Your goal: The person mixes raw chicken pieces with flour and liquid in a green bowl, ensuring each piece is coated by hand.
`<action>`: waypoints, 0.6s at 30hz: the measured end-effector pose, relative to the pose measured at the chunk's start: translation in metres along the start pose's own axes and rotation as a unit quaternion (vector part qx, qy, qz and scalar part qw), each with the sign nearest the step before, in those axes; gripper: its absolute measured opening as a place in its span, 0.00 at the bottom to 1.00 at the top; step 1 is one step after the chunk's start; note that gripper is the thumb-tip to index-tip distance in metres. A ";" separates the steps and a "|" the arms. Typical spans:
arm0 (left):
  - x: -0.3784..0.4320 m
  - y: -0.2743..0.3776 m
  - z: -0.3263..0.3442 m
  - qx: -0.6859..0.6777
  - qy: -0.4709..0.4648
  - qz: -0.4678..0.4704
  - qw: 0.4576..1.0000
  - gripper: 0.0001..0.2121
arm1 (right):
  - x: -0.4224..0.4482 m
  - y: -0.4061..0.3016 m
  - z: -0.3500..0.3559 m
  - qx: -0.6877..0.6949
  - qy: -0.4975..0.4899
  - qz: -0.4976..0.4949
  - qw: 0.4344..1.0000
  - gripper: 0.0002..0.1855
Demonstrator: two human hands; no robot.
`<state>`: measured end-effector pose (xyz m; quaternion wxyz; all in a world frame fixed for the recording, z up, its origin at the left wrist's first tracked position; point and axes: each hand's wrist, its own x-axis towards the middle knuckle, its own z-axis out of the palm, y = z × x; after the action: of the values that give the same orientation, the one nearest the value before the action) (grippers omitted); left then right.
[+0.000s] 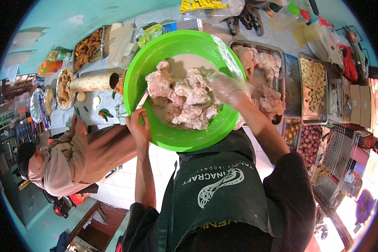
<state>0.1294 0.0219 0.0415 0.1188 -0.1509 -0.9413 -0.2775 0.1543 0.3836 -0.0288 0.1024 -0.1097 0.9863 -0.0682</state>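
Observation:
A large green plastic basin [192, 144] stands before me with thin, milky, pale batter [189, 61] inside. Several raw, batter-coated meat pieces, which look like chicken [192, 91], lie heaped in it. My left hand [139, 126] is at the basin's near left rim, with its fingers around the pale handle of a utensil [142, 100]. The utensil's far end is hidden by the meat. My right hand [228, 89], in a clear plastic glove, is over the basin's right side beside the meat. It is motion-blurred, and its fingers are indistinct.
A metal tray of coated meat [272, 64] sits right of the basin, and a tray of pale peeled cloves [313, 78] farther right. Leftward are a cardboard roll [93, 82], green chillies [105, 114] and a tray of browned food [88, 48]. Another person [72, 157] stands close on my left.

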 end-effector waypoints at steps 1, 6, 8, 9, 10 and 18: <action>-0.003 -0.004 -0.002 -0.002 -0.004 -0.004 1.000 0.08 | 0.013 -0.016 -0.010 -0.002 0.001 -0.013 1.000 0.13; -0.010 -0.009 -0.003 -0.017 0.033 -0.029 0.999 0.07 | 0.037 -0.025 -0.053 0.140 -0.059 0.002 0.988 0.14; -0.003 -0.005 0.002 -0.031 0.026 -0.012 0.999 0.07 | 0.037 0.020 -0.020 0.286 -0.160 -0.038 0.944 0.20; -0.006 -0.005 0.001 -0.025 0.031 -0.022 0.999 0.07 | 0.036 0.024 -0.017 0.284 -0.165 -0.050 0.943 0.20; -0.007 -0.006 0.000 -0.027 0.023 -0.028 0.999 0.07 | 0.032 0.019 -0.025 0.152 0.051 -0.237 0.958 0.18; -0.022 -0.009 -0.008 -0.023 0.032 -0.056 0.998 0.08 | 0.031 -0.067 -0.079 0.322 -0.068 -0.175 0.928 0.20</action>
<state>0.1474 0.0056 0.0370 0.1298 -0.0912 -0.9373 -0.3103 0.1208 0.3201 0.0527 0.1852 -0.2458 0.8673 -0.3912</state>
